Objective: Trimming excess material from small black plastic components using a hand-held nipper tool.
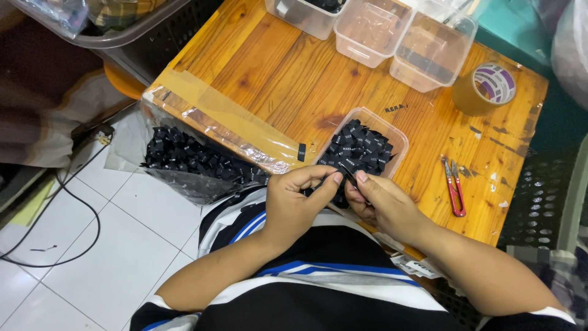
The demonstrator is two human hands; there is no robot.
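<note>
Label [346,173] between both hands' fingers [334,179]

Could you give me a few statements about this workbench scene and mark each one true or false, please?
1. Both hands pinch one small black label between them. True: left hand and right hand meet on it.
2. The clear tub by the hands is empty. False: it holds a heap of black labels.
3. The red snips lie on the wooden table, untouched. True.
4. The roll of tape sits on the floor. False: it rests on the table's far right corner.
5. A clear bag of labels hangs at the table's left edge. True.
</note>
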